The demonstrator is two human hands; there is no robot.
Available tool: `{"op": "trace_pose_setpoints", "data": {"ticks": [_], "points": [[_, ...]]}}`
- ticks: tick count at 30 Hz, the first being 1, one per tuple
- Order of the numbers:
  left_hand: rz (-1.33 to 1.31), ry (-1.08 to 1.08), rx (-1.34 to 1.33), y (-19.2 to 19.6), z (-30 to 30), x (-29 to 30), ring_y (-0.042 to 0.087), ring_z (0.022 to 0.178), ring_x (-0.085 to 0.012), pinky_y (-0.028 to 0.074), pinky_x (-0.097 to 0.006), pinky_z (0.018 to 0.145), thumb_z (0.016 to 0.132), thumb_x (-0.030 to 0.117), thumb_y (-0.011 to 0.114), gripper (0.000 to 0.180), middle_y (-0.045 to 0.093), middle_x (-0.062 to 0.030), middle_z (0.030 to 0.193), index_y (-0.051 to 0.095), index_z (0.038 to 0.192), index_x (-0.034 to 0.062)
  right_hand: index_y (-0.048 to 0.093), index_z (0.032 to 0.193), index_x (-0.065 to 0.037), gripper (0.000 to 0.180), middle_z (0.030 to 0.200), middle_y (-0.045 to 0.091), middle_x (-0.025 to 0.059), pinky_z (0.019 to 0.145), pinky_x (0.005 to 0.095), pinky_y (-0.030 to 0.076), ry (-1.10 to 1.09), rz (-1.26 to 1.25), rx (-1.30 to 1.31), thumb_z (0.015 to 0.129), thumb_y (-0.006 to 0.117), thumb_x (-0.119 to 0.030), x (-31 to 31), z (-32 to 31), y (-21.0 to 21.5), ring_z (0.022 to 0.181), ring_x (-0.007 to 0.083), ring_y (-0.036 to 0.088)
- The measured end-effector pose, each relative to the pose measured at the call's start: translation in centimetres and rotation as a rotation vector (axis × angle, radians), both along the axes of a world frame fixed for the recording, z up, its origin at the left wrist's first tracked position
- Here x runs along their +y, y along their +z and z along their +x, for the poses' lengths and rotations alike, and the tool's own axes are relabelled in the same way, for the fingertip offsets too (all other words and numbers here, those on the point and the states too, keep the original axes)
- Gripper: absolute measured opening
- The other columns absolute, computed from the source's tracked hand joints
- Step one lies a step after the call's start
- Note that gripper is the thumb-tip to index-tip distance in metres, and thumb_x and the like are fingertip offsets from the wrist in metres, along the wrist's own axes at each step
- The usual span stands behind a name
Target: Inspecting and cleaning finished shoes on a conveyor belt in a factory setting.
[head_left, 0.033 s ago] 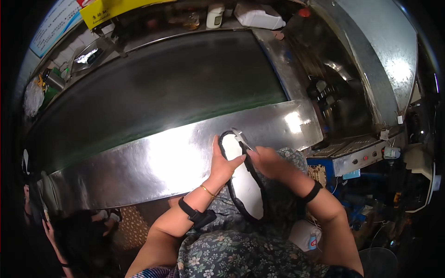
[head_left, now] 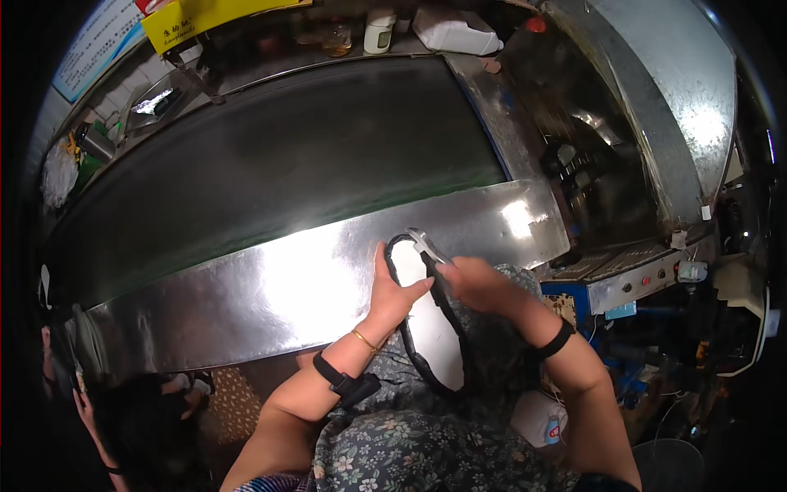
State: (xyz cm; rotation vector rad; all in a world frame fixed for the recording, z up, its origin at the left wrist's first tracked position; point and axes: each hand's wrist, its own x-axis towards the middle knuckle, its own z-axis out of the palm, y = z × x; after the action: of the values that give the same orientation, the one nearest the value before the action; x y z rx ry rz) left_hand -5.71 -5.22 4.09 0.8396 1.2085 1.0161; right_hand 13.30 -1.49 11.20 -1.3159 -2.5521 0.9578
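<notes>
In front of my lap I hold a shoe upper on its last (head_left: 433,332), sole side up, with a white insole board and a black edge gathered around it. My left hand (head_left: 393,293) grips its far part, thumb over the white board and fingers along the left side. The fingers of my right hand (head_left: 475,283) are closed on a pair of metal pliers (head_left: 427,247), whose head meets the black edge at the far right of the toe end. Part of the pliers' handles is hidden in my palm.
A shiny metal ledge (head_left: 205,299) runs along the front of a dark conveyor belt (head_left: 311,139). At right stands a blue machine (head_left: 602,287) with a control panel. Another person's arm (head_left: 94,422) shows at lower left. A white bottle (head_left: 379,33) stands at the back.
</notes>
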Motion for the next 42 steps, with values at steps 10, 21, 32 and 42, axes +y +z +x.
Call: {"op": "trace_pose_setpoints", "data": {"ticks": [10, 21, 32, 42], "points": [[0.097, 0.043, 0.133, -0.1, -0.3, -0.1, 0.041, 0.132, -0.0297, 0.037, -0.036, 0.109, 0.063, 0.014, 0.089, 0.121, 0.040, -0.0212, 0.143, 0.009, 0.153, 0.0015, 0.059, 0.085, -0.001, 0.035, 0.076, 0.063, 0.0240, 0.066, 0.0531, 0.046, -0.123, -0.106, -0.005, 0.099, 0.048, -0.031, 0.4, 0.7, 2.2, 0.075, 0.0468, 0.060], [0.621, -0.023, 0.404, 8.3, 3.7, -2.3, 0.031, 0.141, -0.0403, 0.027, -0.042, 0.117, 0.063, 0.012, 0.084, 0.102, 0.033, -0.0255, 0.149, 0.027, 0.147, -0.0007, 0.063, 0.108, 0.001, 0.048, 0.094, 0.070, 0.0184, 0.073, 0.0482, 0.052, -0.442, -0.476, 0.472, 0.102, 0.041, -0.041, 2.8, 8.1, -0.6, 0.084, 0.0360, 0.067], [1.038, -0.793, 0.429, 6.6, 5.8, 2.7, 0.039, 0.135, -0.0396, 0.032, -0.049, 0.112, 0.085, 0.026, 0.068, 0.052, 0.052, -0.0169, 0.138, 0.055, 0.131, 0.0037, 0.054, 0.128, 0.006, 0.061, 0.132, 0.056, 0.0140, 0.106, 0.0355, 0.039, -0.596, -1.010, 0.577, 0.078, 0.064, -0.027, -16.5, 19.2, 15.6, 0.119, 0.0242, 0.055], [1.116, -0.734, 1.089, -3.2, 1.6, 5.6, 0.039, 0.134, -0.0392, 0.031, -0.055, 0.110, 0.088, 0.038, 0.063, 0.049, 0.051, -0.0139, 0.138, 0.057, 0.128, 0.0109, 0.042, 0.144, -0.001, 0.062, 0.140, 0.051, 0.0164, 0.113, 0.0352, 0.035, -1.264, -0.438, 1.100, 0.095, 0.044, -0.039, -21.8, 5.2, 11.3, 0.127, 0.0274, 0.051]]}}
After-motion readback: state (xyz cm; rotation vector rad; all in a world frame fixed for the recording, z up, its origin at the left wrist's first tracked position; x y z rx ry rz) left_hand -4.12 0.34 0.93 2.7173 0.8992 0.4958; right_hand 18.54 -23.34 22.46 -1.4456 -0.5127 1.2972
